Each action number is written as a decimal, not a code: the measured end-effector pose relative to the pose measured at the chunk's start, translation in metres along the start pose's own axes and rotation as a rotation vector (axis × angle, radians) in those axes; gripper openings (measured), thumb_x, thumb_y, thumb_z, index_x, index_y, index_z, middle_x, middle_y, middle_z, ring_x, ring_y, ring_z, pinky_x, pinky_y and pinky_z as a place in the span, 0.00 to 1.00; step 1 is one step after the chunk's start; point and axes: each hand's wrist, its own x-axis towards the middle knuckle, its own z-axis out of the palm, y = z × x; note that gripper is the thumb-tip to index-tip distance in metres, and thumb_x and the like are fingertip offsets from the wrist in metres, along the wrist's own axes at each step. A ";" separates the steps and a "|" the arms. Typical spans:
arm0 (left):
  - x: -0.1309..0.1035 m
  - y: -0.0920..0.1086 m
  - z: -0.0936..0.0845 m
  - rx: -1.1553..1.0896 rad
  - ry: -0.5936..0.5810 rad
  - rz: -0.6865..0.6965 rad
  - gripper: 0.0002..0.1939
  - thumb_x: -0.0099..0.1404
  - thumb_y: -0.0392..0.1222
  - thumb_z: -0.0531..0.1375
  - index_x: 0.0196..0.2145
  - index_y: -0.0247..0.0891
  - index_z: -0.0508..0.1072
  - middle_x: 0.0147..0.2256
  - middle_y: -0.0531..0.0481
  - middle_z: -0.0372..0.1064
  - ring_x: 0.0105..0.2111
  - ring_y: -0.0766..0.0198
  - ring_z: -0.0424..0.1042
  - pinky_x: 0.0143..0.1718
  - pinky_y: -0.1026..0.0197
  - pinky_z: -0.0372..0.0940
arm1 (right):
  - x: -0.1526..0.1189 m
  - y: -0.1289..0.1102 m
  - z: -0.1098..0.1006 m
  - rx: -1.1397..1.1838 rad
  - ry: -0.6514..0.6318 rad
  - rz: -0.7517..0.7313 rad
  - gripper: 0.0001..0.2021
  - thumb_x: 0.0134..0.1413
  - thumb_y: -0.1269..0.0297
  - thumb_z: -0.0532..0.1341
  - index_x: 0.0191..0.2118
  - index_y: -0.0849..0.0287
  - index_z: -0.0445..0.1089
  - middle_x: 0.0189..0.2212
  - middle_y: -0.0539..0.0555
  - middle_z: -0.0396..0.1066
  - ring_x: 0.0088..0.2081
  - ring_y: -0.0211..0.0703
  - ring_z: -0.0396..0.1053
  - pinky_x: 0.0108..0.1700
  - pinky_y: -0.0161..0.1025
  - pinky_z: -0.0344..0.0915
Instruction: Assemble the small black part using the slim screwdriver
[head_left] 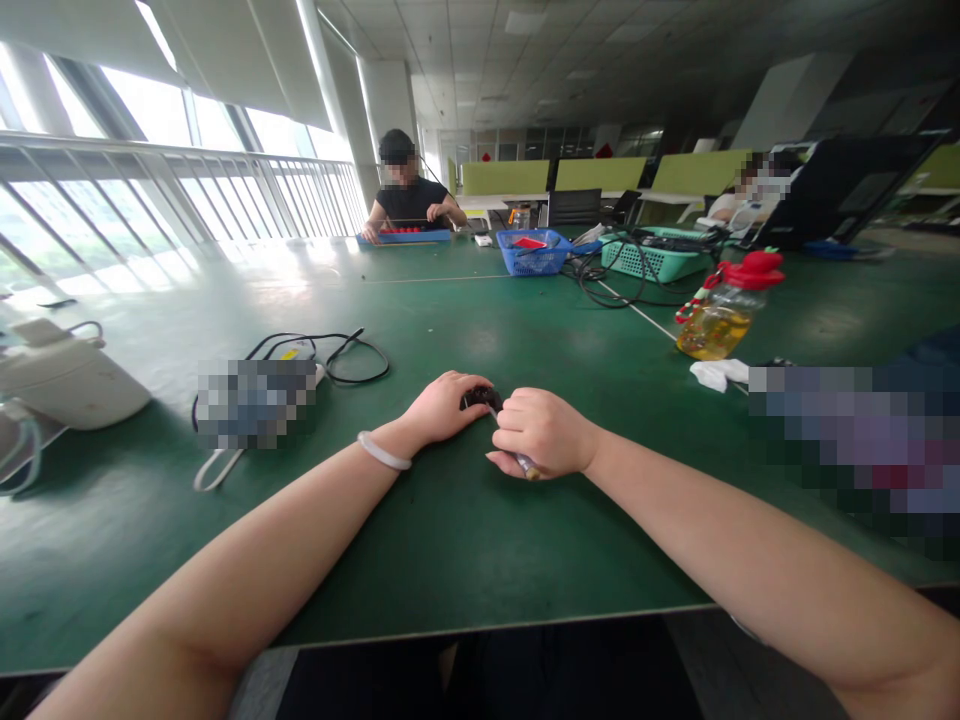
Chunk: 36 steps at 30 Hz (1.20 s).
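My left hand [450,408], with a pale bangle [384,452] at its wrist, is closed round a small dark part [480,398]. What kind of part it is, I cannot make out. Just to the right, my right hand [546,432] is wrapped round a screwdriver [529,467]. The butt of its pale handle sticks out below my fingers. A short piece of its shaft shows between the hands and reaches to the dark part; the tip is hidden. Both hands are low over the green table [465,540], near the middle of its front side.
A blurred-out device [259,400] with a black cable [375,350] lies left, beside a white container [67,375]. To the right stand a red-capped bottle [720,315] and a white tissue [718,375]. Blue [534,258] and green baskets [652,262] sit farther back. Another person [412,195] works across the table.
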 end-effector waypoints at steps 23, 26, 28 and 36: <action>0.001 0.001 0.000 -0.008 -0.007 -0.033 0.16 0.60 0.45 0.59 0.46 0.43 0.72 0.42 0.50 0.74 0.42 0.57 0.72 0.47 0.55 0.66 | -0.006 0.006 0.006 0.132 0.100 0.230 0.15 0.59 0.65 0.52 0.23 0.59 0.67 0.20 0.50 0.63 0.25 0.38 0.58 0.31 0.37 0.53; 0.001 -0.001 0.000 -0.006 -0.012 -0.051 0.17 0.60 0.47 0.59 0.47 0.43 0.71 0.42 0.49 0.74 0.41 0.57 0.72 0.46 0.55 0.66 | -0.012 0.011 0.008 0.309 0.229 0.424 0.15 0.61 0.65 0.51 0.24 0.59 0.67 0.20 0.50 0.63 0.24 0.37 0.60 0.30 0.36 0.55; 0.001 -0.001 0.001 0.001 -0.008 -0.066 0.19 0.60 0.48 0.60 0.49 0.43 0.70 0.41 0.49 0.74 0.41 0.56 0.72 0.45 0.54 0.66 | -0.015 0.012 0.009 0.410 0.305 0.529 0.16 0.62 0.64 0.51 0.24 0.59 0.67 0.20 0.50 0.63 0.24 0.36 0.61 0.30 0.35 0.56; 0.001 -0.001 0.001 0.015 -0.023 -0.079 0.20 0.60 0.49 0.60 0.49 0.44 0.70 0.42 0.49 0.74 0.41 0.55 0.71 0.46 0.53 0.65 | -0.016 0.016 0.014 0.601 0.429 0.853 0.22 0.62 0.55 0.51 0.20 0.58 0.67 0.19 0.50 0.65 0.24 0.37 0.64 0.30 0.36 0.59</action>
